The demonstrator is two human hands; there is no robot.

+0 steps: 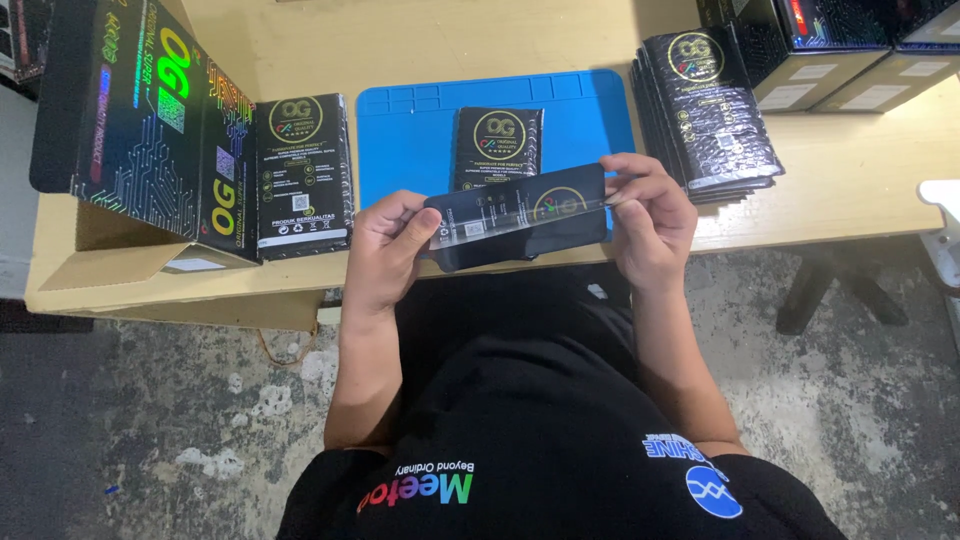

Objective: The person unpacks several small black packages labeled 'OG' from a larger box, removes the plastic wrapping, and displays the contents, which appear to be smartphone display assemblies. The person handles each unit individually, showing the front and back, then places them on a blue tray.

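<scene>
Both hands are gripping a dark phone screen panel (520,215) w/ clear film: left hand (385,245) pinching one end, right hand (650,215) the other, above the blue mat (410,130). Probably mid-peel; needs slow, even pulling.

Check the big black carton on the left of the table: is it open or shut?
Open. The carton has its lid flap raised and tilted back, with bare brown cardboard showing beneath it. Its contents cannot be seen from this angle.

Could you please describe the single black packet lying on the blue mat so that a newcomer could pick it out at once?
Start at the blue mat in the middle of the wooden table. The black packet lies alone on it, just beyond the dark panel held in both hands; unlike the fanned stack of packets to the right, it lies singly.
</scene>
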